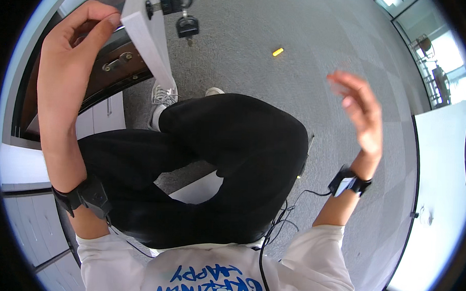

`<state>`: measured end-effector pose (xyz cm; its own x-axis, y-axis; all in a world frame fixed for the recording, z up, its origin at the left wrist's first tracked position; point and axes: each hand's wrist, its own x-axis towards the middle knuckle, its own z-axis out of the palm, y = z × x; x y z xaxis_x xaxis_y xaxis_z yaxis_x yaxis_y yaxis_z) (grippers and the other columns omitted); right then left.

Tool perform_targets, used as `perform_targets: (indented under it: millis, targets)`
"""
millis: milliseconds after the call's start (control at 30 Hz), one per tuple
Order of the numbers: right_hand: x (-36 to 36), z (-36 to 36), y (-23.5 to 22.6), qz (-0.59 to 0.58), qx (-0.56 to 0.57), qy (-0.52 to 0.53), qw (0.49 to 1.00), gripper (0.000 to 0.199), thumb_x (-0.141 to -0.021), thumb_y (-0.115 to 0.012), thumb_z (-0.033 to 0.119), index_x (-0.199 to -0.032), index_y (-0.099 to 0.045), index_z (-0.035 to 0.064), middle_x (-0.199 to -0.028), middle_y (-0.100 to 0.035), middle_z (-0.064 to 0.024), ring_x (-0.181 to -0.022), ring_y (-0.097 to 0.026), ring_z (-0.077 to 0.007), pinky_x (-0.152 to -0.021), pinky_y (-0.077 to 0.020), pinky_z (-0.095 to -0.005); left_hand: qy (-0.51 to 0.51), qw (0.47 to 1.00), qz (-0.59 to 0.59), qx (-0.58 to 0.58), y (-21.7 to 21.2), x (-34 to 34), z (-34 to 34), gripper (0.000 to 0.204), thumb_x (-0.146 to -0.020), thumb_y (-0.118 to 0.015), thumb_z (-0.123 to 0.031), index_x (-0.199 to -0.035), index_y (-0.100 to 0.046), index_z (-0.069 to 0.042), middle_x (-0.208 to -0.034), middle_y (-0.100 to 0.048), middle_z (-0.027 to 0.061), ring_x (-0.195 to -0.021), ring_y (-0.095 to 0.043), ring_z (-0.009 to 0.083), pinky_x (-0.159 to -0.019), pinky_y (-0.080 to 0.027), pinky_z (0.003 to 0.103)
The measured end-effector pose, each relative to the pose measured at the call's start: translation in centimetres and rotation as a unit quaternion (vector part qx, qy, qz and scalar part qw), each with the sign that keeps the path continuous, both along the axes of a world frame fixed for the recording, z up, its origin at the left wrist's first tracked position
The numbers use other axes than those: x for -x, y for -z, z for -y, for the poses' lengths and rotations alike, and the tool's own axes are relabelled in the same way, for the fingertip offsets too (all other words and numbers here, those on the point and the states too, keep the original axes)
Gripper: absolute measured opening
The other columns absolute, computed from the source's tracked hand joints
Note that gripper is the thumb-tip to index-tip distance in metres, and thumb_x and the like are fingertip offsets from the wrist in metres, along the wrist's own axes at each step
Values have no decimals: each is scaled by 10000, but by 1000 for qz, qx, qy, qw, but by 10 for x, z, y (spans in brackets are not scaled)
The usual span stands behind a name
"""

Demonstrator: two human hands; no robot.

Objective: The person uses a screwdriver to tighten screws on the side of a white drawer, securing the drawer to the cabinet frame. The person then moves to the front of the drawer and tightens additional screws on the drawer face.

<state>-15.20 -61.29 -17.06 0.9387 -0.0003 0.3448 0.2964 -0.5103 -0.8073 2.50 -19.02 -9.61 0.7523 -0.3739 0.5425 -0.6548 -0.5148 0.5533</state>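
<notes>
White panel (pixel 144 37) just beside left hand (pixel 67 50)

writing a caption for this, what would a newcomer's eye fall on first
Probably the black keys at upper left, one in the lock of the white panel and one dangling, with the left grip at the panel's edge. Next, the small yellow piece on the grey floor, upper middle, and the blurred right grip raised at right.

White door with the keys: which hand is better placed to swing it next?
Left, most likely. The left hand is right at the edge of the white door; the right hand is blurred, out over the floor, well away from it.
</notes>
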Motion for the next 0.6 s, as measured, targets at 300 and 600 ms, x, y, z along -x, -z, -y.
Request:
perform_targets:
  millis: [300, 600]
  targets:
    - [133, 24, 235, -277, -20, 234, 932, 463, -963, -657, 156, -1403, -550, 63, -1324, -594, -193, -1270, -569, -317, -1022, -482, -395, -73, 992, 93, -43, 3, 8, 1, 112, -938, -676, -109, -1036, -707, -64, -910, -689, -14, -857, -591, 83, -795, -429, 235]
    - [147, 11, 350, -386, 66, 440, 808, 767, -782, -793, 400, -1300, -512, -91, -1129, -678, -336, -1103, -654, -470, -946, -516, -496, -80, 988, 132, -5, -17, 86, -37, 139, -926, -669, -59, -1058, -713, -48, -986, -699, 55, -895, -653, 165, -792, -476, 283]
